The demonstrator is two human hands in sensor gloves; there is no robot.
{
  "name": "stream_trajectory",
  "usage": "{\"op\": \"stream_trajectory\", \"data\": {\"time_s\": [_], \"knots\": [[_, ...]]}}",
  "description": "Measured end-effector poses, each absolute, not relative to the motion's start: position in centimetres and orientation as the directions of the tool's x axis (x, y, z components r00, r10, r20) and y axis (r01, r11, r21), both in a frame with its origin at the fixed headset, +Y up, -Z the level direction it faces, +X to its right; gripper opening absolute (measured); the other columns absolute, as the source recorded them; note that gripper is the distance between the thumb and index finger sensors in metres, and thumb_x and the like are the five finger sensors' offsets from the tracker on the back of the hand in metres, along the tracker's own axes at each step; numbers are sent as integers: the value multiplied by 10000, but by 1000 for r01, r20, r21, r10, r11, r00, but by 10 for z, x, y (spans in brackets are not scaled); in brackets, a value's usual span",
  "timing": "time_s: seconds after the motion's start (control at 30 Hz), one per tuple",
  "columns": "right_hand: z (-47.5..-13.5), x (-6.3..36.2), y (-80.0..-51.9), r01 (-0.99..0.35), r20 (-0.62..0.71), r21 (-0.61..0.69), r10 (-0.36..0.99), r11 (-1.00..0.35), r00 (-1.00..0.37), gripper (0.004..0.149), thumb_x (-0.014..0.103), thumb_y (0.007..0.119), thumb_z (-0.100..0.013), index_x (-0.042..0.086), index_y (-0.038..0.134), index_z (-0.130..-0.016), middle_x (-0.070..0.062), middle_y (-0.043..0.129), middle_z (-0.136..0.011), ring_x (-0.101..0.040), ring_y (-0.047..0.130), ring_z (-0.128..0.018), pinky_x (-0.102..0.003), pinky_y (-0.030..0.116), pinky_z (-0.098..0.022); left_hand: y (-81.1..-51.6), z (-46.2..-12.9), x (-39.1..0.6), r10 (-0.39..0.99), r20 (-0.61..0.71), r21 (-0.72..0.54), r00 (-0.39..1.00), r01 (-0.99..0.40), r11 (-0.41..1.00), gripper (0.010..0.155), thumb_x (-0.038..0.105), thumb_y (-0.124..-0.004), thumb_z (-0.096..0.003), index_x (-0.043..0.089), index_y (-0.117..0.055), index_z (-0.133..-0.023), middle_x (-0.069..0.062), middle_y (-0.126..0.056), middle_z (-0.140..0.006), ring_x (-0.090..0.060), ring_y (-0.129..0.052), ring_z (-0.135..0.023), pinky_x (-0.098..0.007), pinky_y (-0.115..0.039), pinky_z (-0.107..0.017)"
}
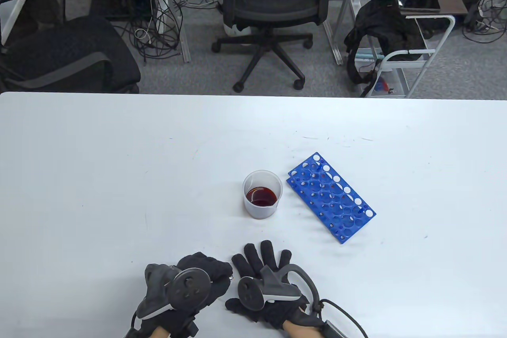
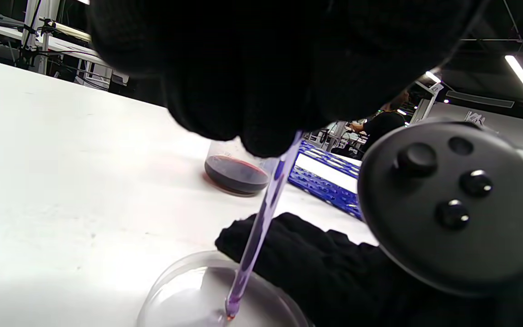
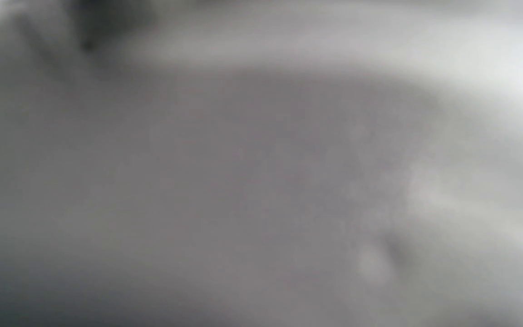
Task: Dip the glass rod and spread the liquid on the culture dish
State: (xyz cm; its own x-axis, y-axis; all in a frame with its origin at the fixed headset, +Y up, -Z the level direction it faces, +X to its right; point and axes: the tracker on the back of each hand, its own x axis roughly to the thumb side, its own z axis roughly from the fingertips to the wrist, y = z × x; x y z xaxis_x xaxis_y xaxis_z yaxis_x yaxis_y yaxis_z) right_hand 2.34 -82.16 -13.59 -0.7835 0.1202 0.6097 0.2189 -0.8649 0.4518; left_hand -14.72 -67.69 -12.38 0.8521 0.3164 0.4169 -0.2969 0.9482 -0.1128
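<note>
My left hand (image 1: 212, 272) grips a glass rod (image 2: 261, 218) in its curled fingers (image 2: 261, 91). The rod slants down, and its reddish wet tip touches the floor of a clear culture dish (image 2: 170, 295) in the left wrist view. My right hand (image 1: 263, 264) lies flat on the table with fingers spread, right beside the dish, holding nothing. A plastic beaker (image 1: 262, 194) with dark red liquid stands just beyond the hands; it also shows in the left wrist view (image 2: 236, 175). In the table view the hands hide the dish and rod.
A blue test-tube rack (image 1: 330, 196) lies flat to the right of the beaker. The white table (image 1: 99, 179) spreads wide on both sides. Office chairs and a cart stand beyond its far edge. The right wrist view is a grey blur.
</note>
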Motion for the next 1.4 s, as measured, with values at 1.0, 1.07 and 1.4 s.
{"op": "stream_trajectory", "data": {"time_s": [1.0, 1.07, 1.4], "knots": [[-136, 24, -822, 217, 607, 452, 121, -865, -785, 1007, 768, 281, -559, 57, -241, -1043, -301, -207, -1086, -653, -132, -925, -878, 103, -553, -680, -123, -143, 358, 411, -143, 839, -328, 934, 337, 458, -921, -482, 281, -961, -766, 36, -1063, -712, -273, -1075, -606, -381, -920, -485], [-136, 24, -822, 217, 607, 452, 121, -865, -785, 1006, 767, 281, -559, 57, -241, -1044, -300, -207, -1086, -653, -132, -925, -878, 103, -553, -681, -122, -142, 343, 410, -122, 845, -322, 939, 338, 457, -921, -481, 281, -961, -767, 33, -1063, -713, -272, -1077, -605, -381, -921, -485], [-136, 24, -822, 217, 607, 452, 121, -865, -785, 1006, 768, 282, -559, 58, -241, -1044, -300, -206, -1086, -653, -133, -925, -878, 104, -553, -678, -120, -141, 293, 397, -84, 870, -284, 955, 335, 453, -918, -484, 274, -963, -764, 26, -1064, -705, -282, -1073, -598, -387, -918, -484]]}}
